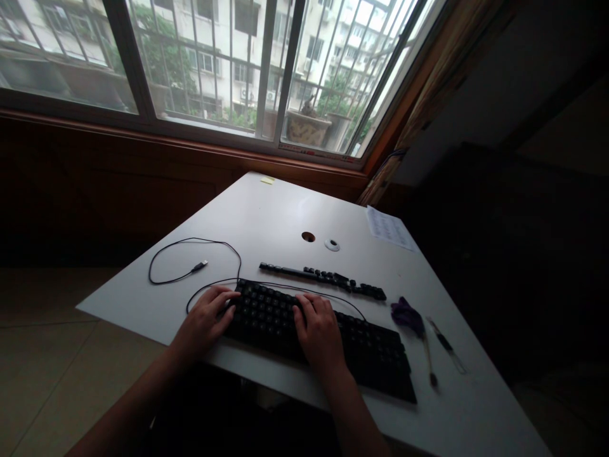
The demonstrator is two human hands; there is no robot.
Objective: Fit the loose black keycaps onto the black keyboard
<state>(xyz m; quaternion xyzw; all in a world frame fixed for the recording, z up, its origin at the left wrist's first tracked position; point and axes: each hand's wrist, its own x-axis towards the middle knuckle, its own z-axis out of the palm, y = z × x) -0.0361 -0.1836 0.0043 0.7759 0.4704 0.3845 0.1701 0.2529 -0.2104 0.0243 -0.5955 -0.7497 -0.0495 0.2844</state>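
A black keyboard (271, 317) lies at a slant along the near edge of the white table. My left hand (204, 320) grips its left end, thumb over the near keys and fingers at the far corner. Over the middle of the keyboard is my right hand (320, 327), its fingers bent and drawn together at the top rows. Whatever those fingertips hold is hidden. Behind the keyboard, loose black keycaps (328, 277) lie in a row with a long spacebar-like key (285, 271).
The keyboard's cable (150, 266) loops left to a USB plug (200, 266). At right lie a purple cloth (407, 316), a small brush (429, 365) and a wire-ended tool (446, 344). Farther back are a round hole (308, 237), its cover ring (332, 245) and printed paper (390, 228).
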